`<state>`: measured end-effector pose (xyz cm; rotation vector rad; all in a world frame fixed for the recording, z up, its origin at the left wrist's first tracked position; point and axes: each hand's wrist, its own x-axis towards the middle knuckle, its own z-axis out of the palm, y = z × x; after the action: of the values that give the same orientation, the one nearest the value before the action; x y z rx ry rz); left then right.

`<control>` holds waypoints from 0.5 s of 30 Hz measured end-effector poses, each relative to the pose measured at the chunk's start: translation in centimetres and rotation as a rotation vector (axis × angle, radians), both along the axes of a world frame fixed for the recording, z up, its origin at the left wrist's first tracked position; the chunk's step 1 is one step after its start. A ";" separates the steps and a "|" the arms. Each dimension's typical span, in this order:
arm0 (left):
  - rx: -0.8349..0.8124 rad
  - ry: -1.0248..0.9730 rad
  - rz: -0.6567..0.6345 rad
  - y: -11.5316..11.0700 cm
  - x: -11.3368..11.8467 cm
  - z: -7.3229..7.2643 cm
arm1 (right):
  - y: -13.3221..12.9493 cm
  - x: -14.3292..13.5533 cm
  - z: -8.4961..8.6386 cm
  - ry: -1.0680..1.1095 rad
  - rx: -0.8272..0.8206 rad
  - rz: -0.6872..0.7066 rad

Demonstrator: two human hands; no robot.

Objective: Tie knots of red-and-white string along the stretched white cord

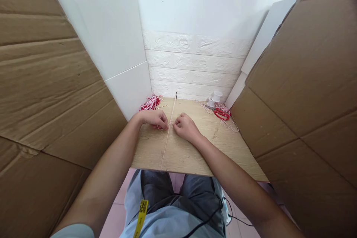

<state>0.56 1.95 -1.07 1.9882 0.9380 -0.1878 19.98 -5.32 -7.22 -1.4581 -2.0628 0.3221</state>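
Taut cord: a pink-and-white cord (pixel 165 148) is stretched from a small hook (pixel 176 93) at the wall end of the table (pixel 195 160) to its near edge; anchoring there cannot be seen. By its straightness, tension is judged to be supplied from both ends, so both hands are left free.
Left hand: the left hand (pixel 158 119) is placed just left of the cord, thumb and fingers clamped on fine thread (pixel 161 129), whose loose ends are trailed beneath.
Right hand: the right hand (pixel 185 127) is placed just right of the cord, fingertips pinched together, apparently on the same thread; the strand is too thin to trace. Opposed placement presumably lets the thread be drawn evenly across the cord.
Thread pile: a red-and-pink pile (pixel 153 102) is set at the far left, off the cord's line.
Scissors and spools: red-handled scissors (pixel 221 114) and white spools (pixel 216 96) are grouped far right, probably for reach without obstruction.
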 end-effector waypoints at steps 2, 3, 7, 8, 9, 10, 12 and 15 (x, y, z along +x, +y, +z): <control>-0.006 -0.043 -0.030 0.2 -0.1 0.0 | -0.1 0.0 0.1 0.002 0.019 -0.006; -0.003 -0.060 -0.040 0.2 -0.2 -0.1 | -0.1 0.0 0.1 -0.001 0.023 -0.016; -0.013 -0.116 -0.036 0.3 -0.3 -0.1 | -0.3 -0.1 0.2 -0.002 0.025 -0.067; -0.026 -0.128 -0.032 0.3 -0.4 -0.1 | -0.4 -0.1 0.2 0.006 0.031 -0.077; -0.041 -0.142 -0.032 0.3 -0.4 0.0 | -0.4 -0.1 0.3 0.018 0.041 -0.086; -0.057 -0.157 -0.035 0.2 -0.4 0.0 | -0.4 -0.1 0.3 0.031 0.054 -0.092; -0.083 -0.187 -0.050 0.2 -0.4 0.1 | -0.4 -0.1 0.5 0.062 0.066 -0.087; -0.110 -0.216 -0.069 0.0 -0.3 0.4 | -0.3 -0.3 0.7 0.142 -0.030 -0.036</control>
<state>0.23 1.94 -0.71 1.8971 0.7076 -0.0599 19.72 -5.58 -6.50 -1.4456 -1.9243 0.4313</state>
